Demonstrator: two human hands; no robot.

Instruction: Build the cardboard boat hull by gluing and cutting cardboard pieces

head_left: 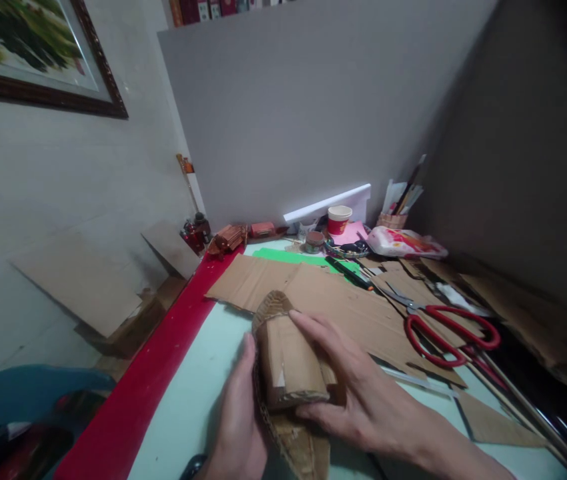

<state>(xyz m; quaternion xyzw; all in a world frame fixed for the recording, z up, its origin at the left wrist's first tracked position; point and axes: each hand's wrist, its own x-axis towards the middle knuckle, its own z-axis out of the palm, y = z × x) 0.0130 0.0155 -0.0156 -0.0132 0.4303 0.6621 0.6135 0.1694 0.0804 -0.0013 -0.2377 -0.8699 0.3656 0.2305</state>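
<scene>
Across the middle of the pale desk (178, 393), laid flat, a wide cardboard sheet (363, 320). At the near edge, a smaller folded cardboard construction (296, 360): held along its curved outer wall by the cupped left hand (238, 413); gripped across the boxy middle by the right hand (358, 387), thumb and fingers part-closed. Probably light, fairly stiff, not slippery, but crushable at thin rims; best taken by the boxy middle. Hidden: underside and most left-hand fingers. Cut off below: lower tip.

- Site is appearing to be a home craft corner.
- Framed painting (33, 50) is hanging on the wall (63, 180).
- Scissors (416, 307) and a cardboard sheet (313, 293) are occupying the table (188, 373).
</scene>
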